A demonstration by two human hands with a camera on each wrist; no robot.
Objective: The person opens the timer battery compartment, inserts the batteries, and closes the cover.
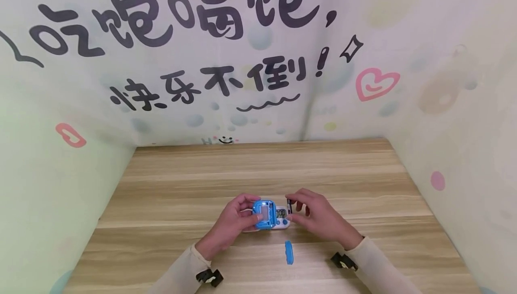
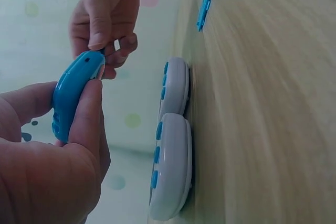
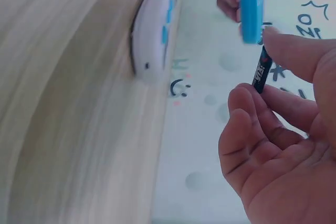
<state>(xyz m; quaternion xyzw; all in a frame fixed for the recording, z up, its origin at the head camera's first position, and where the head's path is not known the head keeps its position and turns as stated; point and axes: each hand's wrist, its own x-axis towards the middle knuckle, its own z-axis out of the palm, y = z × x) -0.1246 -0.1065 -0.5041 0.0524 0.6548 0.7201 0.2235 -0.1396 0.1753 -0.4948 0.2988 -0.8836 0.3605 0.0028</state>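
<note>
The left hand (image 1: 234,222) gripped a blue timer (image 1: 263,215) between thumb and curled fingers, raised off the desk (image 1: 258,164), while the right hand (image 1: 319,217) pinched a small dark battery (image 3: 262,71) just beside the timer's edge. Two white timers (image 2: 173,140) lay directly beneath both hands, and a loose blue cover (image 1: 288,252) lay nearer the person. The slim battery could probably slip from that fingertip pinch and roll off.

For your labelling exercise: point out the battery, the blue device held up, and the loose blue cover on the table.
battery (image 3: 261,74), right wrist view, its dark printed side.
blue device (image 1: 263,215), head view, its face.
blue cover (image 1: 288,252), head view, its middle.
</note>
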